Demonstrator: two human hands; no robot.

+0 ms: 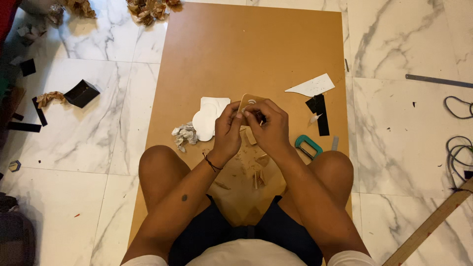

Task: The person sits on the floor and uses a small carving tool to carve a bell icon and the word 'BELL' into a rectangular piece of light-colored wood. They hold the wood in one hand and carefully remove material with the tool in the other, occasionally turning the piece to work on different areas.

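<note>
Together, the left hand [227,129] and right hand [270,127] pinch a small tan cardboard piece [250,101] — held up close, over the brown board [256,44].

A small tan cardboard piece [250,101] sits just above the centre of the frame, held up off the brown board below it. It is flat and thin, with a rounded upper corner, and its top edge tilts slightly down to the right. A pale curved mark shows on its upper face near the middle. Only its upper part is visible; the lower part is hidden behind the fingers that pinch it from both sides. At its right lower edge, a small dark object [259,117] pokes out between the fingers, touching the piece; its kind cannot be told.
</note>
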